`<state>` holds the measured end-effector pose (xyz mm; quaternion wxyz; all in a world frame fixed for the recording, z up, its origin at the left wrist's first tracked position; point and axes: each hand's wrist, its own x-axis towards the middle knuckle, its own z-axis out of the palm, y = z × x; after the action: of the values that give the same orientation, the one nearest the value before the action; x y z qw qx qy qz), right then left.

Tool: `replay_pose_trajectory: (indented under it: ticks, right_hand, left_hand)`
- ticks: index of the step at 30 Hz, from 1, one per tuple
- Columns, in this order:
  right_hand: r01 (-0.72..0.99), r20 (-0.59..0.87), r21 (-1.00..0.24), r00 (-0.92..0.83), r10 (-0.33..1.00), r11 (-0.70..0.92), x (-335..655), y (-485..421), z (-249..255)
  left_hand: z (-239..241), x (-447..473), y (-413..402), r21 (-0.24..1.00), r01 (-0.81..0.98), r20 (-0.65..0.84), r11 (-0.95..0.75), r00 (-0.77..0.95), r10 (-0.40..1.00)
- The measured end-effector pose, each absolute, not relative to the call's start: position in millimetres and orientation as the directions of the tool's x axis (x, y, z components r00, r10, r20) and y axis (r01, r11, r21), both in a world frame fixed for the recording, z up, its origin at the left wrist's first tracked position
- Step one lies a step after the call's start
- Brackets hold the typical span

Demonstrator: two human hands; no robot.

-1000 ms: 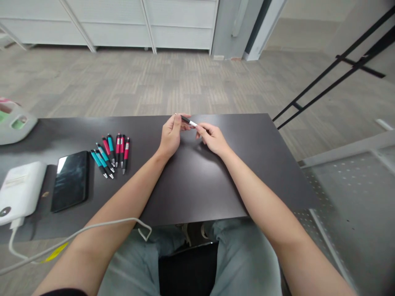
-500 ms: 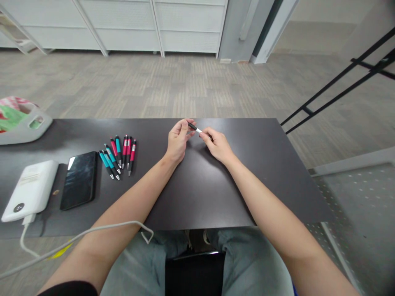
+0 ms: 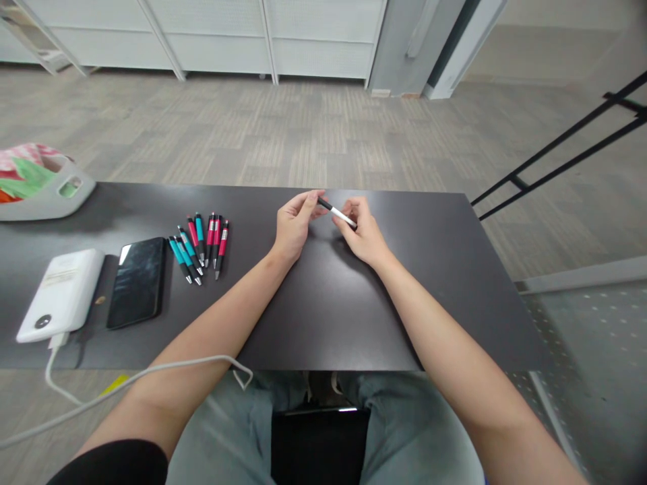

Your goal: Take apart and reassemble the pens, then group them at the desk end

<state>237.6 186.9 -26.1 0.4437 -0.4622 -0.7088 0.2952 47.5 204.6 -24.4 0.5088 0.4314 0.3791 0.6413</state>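
Observation:
A pen (image 3: 342,216) with a white barrel and a black end slants between my two hands above the table. My left hand (image 3: 294,225) pinches the black end between thumb and fingers. At the white end, my right hand (image 3: 364,232) has its thumb below the barrel and its curled fingers above, gripping loosely. To the left of my hands lies a loose group of pens: several with teal barrels (image 3: 185,250) and several with red ones (image 3: 216,234), all with black grips.
A black phone (image 3: 136,283) and a white power bank (image 3: 60,294) lie on the left of the dark table (image 3: 323,316). The power bank's white cable (image 3: 166,364) crosses over my left forearm. A white basket (image 3: 75,195) with cloths stands at the far left.
My right hand's fingers have loosened and spread a little, so more of the pen's white barrel shows. My left hand keeps its pinch. The view has shifted slightly.

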Motion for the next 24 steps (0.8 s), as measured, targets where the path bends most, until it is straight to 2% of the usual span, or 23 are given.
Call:
replay_pose_trajectory:
  ticks: [3, 7, 12, 19, 24]
  right_hand:
    - [0.407, 0.317, -0.831, -0.211, 0.925, 0.378, 238.8, 187.3, -25.3]
    - [0.398, 0.342, -0.829, -0.198, 0.919, 0.394, 239.7, 187.5, -22.5]
    - [0.412, 0.261, -0.850, -0.212, 0.942, 0.328, 239.3, 184.4, -19.4]
    - [0.420, 0.315, -0.833, -0.175, 0.933, 0.360, 243.5, 185.8, -14.5]
    - [0.431, 0.332, -0.830, -0.130, 0.934, 0.355, 260.5, 192.8, -15.5]
  left_hand:
    - [-19.6, 47.1, 203.4, 0.941, -0.291, 0.149, -0.174, -0.107, 0.983]
    - [-18.7, 44.4, 205.3, 0.948, -0.247, 0.178, -0.201, -0.114, 0.977]
    - [-23.0, 38.9, 208.4, 0.958, -0.163, 0.219, -0.235, -0.109, 0.970]
    - [-22.8, 36.7, 209.6, 0.961, -0.098, 0.244, -0.259, -0.139, 0.960]
    - [-20.9, 15.6, 218.4, 0.933, 0.104, 0.358, -0.344, -0.173, 0.918]
